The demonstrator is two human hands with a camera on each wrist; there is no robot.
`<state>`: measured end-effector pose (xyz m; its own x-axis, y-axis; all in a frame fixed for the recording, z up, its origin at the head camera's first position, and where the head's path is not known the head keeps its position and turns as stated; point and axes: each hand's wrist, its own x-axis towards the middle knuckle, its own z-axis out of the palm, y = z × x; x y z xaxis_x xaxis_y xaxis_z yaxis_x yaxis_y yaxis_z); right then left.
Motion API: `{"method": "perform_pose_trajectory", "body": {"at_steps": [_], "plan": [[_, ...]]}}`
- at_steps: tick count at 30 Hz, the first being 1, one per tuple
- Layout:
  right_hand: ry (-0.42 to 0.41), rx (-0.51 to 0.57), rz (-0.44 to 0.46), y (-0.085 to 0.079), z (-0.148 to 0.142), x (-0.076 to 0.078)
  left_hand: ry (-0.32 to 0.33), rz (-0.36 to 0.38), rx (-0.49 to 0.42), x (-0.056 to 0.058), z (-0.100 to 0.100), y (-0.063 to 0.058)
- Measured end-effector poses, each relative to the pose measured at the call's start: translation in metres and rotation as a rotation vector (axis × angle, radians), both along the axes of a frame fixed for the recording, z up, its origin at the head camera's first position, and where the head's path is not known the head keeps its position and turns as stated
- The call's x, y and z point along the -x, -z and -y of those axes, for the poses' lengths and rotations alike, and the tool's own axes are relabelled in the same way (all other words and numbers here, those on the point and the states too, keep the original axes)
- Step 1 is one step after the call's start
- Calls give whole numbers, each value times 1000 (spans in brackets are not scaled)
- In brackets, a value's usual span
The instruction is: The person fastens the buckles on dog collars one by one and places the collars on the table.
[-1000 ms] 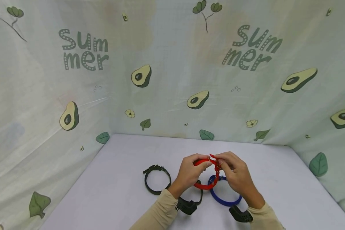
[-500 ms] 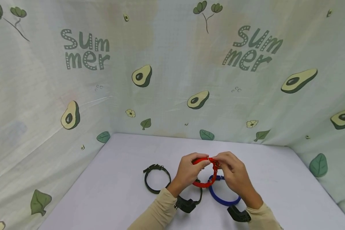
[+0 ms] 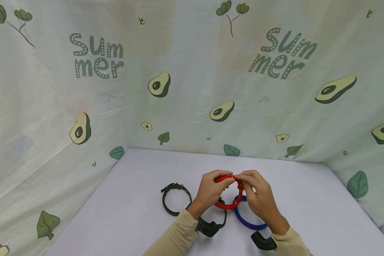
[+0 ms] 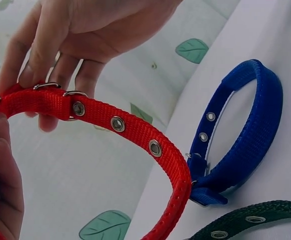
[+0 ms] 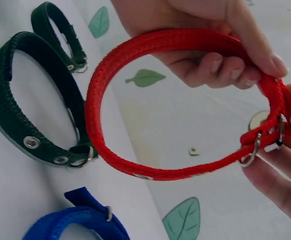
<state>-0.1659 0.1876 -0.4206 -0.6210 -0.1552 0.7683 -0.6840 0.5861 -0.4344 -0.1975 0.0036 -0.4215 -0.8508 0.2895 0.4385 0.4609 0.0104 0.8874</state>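
My left hand [image 3: 210,186] grips the band of a red pet collar [image 3: 228,206], held up off the table as a loop. The right hand [image 3: 258,190] pinches the same collar at its buckle end. In the left wrist view, the red collar [image 4: 141,125] shows metal eyelets along its band. A metal buckle and D-ring [image 5: 258,150] appear beside the right fingertips in the right wrist view. The strap tip is mostly hidden by fingers. Below the hands lie a blue collar [image 3: 250,225] and a dark green collar [image 3: 224,221], the latter partly behind my left wrist.
A second dark green collar [image 3: 164,204] lies on the white table [image 3: 115,213], left of the hands. Each wrist bears a black camera, the left one [image 3: 208,228] and the right one [image 3: 263,241]. A printed cloth [image 3: 185,106] hangs behind and at the sides.
A red strap tip that stuck up between the fingers one second ago is now down at the buckle, under the right fingers. My right hand has shifted slightly left; the left keeps its hold.
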Motion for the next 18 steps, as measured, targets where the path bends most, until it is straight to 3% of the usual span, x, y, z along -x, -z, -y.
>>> {"method": "perform_pose_trajectory", "body": {"at_steps": [7, 11, 14, 18], "plan": [[66, 39, -9, 11, 2, -4, 13, 58, 46, -4, -1, 3], [137, 141, 100, 16, 5, -10, 21, 63, 56, -4, -2, 4], [145, 237, 203, 17, 7, -12, 31, 54, 34, -3, -2, 3], [128, 240, 225, 18, 9, -12, 43, 61, -9, -3, -2, 2]]}}
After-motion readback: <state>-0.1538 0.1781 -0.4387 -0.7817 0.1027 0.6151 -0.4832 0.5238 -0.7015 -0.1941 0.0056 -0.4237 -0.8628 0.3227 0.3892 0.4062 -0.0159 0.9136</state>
